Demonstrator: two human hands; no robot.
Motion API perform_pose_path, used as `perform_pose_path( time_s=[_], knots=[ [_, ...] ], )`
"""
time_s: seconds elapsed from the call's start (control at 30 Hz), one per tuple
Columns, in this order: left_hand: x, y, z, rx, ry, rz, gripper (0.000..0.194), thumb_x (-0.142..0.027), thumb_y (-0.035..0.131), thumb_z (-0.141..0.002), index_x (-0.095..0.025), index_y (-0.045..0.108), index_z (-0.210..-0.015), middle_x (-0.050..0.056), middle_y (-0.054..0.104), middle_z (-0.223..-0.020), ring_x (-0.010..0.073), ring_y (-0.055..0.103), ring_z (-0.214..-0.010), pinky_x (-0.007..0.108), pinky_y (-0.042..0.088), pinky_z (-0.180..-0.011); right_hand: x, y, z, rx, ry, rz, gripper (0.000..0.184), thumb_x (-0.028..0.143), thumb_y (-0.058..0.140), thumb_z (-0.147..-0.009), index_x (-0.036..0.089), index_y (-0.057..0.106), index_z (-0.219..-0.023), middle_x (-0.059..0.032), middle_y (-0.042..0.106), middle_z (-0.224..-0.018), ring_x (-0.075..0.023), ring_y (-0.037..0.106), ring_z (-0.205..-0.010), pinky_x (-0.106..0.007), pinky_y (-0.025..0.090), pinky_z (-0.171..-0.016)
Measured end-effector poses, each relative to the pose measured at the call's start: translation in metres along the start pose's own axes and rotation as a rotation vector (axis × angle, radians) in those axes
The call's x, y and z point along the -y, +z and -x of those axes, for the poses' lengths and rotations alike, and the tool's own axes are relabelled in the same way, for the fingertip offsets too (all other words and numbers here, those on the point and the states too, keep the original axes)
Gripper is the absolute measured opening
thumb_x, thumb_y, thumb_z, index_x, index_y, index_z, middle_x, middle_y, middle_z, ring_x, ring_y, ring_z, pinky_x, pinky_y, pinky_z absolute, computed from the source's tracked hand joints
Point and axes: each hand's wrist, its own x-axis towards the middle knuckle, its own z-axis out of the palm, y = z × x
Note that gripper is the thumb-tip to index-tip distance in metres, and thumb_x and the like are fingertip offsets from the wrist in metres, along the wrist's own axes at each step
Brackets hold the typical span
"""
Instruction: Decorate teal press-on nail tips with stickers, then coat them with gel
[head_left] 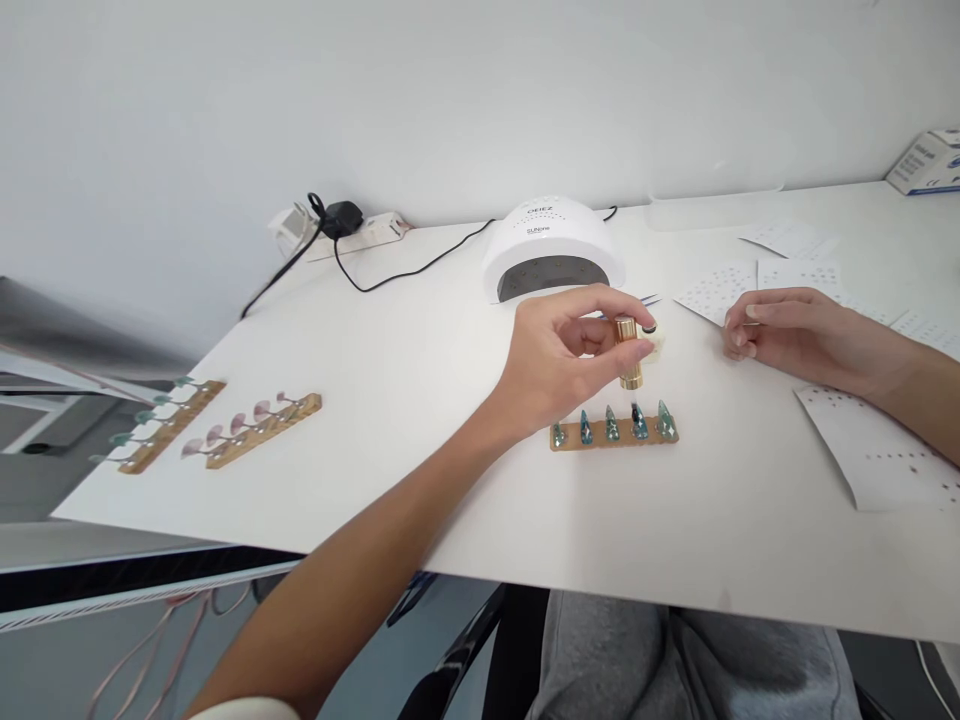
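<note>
My left hand (pixel 570 355) pinches a small gold brush cap (pixel 629 352), held upright with its dark tip just above a wooden strip (pixel 613 435) of several teal pointed nail tips (pixel 639 421). A small pale bottle (pixel 652 340) with a dark opening sits just behind the cap. My right hand (pixel 795 335) rests on the white table (pixel 420 420) to the right, its fingers curled inward with nothing visible in them.
A white nail lamp (pixel 553 245) stands behind the bottle, its cable running to a power strip (pixel 352 232). Two more wooden strips with green (pixel 166 425) and pink (pixel 251 428) tips lie at the left. Dotted white sheets (pixel 877 450) cover the right side. A box (pixel 926 162) sits far right.
</note>
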Motion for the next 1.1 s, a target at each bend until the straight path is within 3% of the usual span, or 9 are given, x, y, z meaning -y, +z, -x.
perform_pose_path(
  time_s=[0.33,0.5,0.63,0.8,1.1],
  knots=[
    [0.002,-0.001,-0.003,-0.096,0.005,0.014,0.010,-0.019,0.076,-0.076,-0.020,0.072,-0.085,-0.003,0.057,-0.063,0.0075,0.055,-0.046,0.024,0.044,-0.040,-0.001,0.001,0.000,0.005,-0.006,-0.027,0.016,0.038,0.070,-0.080,0.023,0.075,-0.076,-0.0035,0.055,-0.070,-0.0187,0.049,-0.070,-0.037,0.045,-0.072],
    [0.005,-0.008,-0.008,-0.017,-0.119,0.185,0.028,-0.021,0.081,-0.071,-0.022,0.070,-0.097,-0.001,0.062,-0.072,0.0081,0.054,-0.046,0.026,0.043,-0.040,0.000,0.002,0.001,0.010,-0.006,-0.049,0.015,0.035,0.070,-0.081,0.022,0.075,-0.076,-0.0031,0.056,-0.070,-0.0170,0.050,-0.070,-0.034,0.044,-0.071],
    [0.005,-0.010,-0.010,0.075,-0.257,0.340,0.022,-0.020,0.079,-0.073,-0.017,0.070,-0.093,0.002,0.064,-0.072,0.0081,0.054,-0.047,0.025,0.041,-0.041,0.000,0.002,0.001,0.014,-0.010,-0.052,0.016,0.036,0.071,-0.080,0.022,0.075,-0.075,-0.0034,0.056,-0.070,-0.0172,0.050,-0.069,-0.034,0.044,-0.070],
    [0.002,-0.011,-0.009,0.149,-0.385,0.438,0.023,-0.017,0.073,-0.078,-0.014,0.071,-0.101,0.007,0.071,-0.087,0.0049,0.051,-0.046,0.023,0.041,-0.043,0.000,0.002,0.001,0.014,-0.022,-0.036,0.017,0.038,0.072,-0.079,0.022,0.075,-0.075,-0.0034,0.057,-0.070,-0.0174,0.050,-0.068,-0.035,0.045,-0.070],
    [0.002,-0.010,-0.009,0.113,-0.441,0.447,0.018,-0.017,0.072,-0.079,-0.016,0.073,-0.097,0.003,0.070,-0.076,0.0027,0.046,-0.042,0.021,0.036,-0.042,-0.001,0.002,0.001,0.031,-0.016,-0.038,0.016,0.036,0.070,-0.081,0.022,0.076,-0.075,-0.0034,0.057,-0.068,-0.0171,0.050,-0.069,-0.034,0.045,-0.070]
  ],
)
